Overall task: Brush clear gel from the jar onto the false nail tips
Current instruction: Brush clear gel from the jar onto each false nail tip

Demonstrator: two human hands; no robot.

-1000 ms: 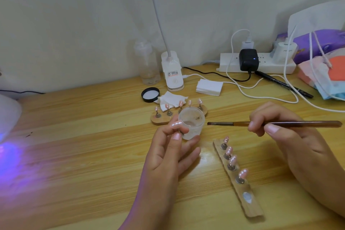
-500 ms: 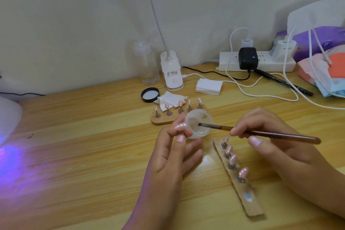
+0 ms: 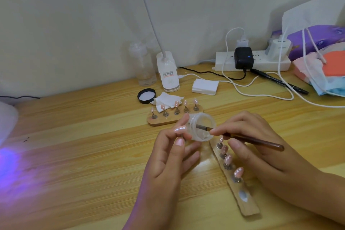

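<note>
My left hand (image 3: 170, 157) grips a small clear jar (image 3: 202, 127), tilted with its mouth toward the right, and also pinches a pink false nail tip on a peg (image 3: 180, 129). My right hand (image 3: 250, 142) holds a brown-handled brush (image 3: 248, 139) whose bristle end is inside the jar. Several pink nail tips stand on a long wooden holder (image 3: 242, 205) under my right hand. A second wooden holder (image 3: 160, 120) with several tips lies behind the jar.
A black jar lid (image 3: 146, 96) and a crumpled tissue (image 3: 168, 101) lie beyond the holders. A clip lamp (image 3: 168, 73), a clear bottle (image 3: 142, 65), a white pad stack (image 3: 205, 86), a power strip (image 3: 261, 61) with cables and a pen sit at the back. Purple light glows at left.
My right hand moved left and pushed the brush tip deeper into the jar. My left hand tilted the jar's mouth more toward the brush.
</note>
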